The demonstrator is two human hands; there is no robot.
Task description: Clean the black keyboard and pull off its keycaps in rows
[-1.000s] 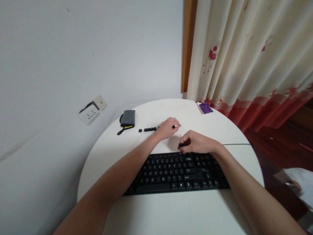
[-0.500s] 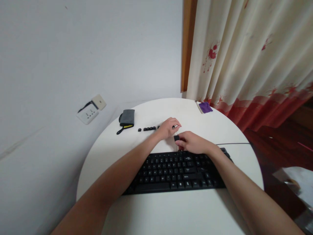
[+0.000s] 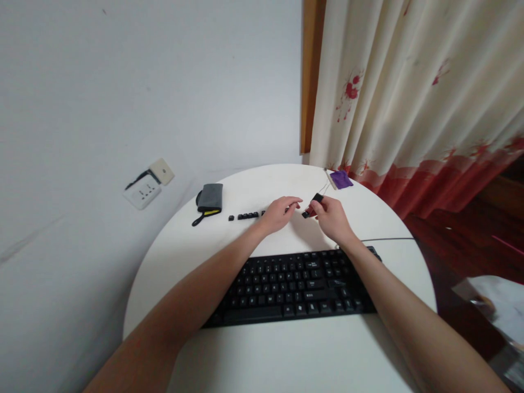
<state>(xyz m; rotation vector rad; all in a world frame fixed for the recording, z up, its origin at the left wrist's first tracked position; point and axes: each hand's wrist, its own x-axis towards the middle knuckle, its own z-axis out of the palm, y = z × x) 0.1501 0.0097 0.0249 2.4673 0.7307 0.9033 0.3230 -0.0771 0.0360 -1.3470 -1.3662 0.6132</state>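
Keyboard near right hand bears white, unreadably small lettering.

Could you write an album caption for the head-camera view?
A person's right grip holds a dark tool beyond a black keyboard, loose black keys lined up on the white table.

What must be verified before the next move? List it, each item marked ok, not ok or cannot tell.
1. Right hand has a grip on the small black tool: ok.
2. Tool clear of the keyboard: ok, held beyond its far edge.
3. Left hand free: cannot tell; its fingertips are too small to make out.
4. Row of loose keycaps fully visible: not ok, the left hand and wrist hide its right end.
5. Whole keyboard in sight: not ok, the forearms cover parts of it.
6. Grey pouch clear of both hands: ok, it lies apart at the left.
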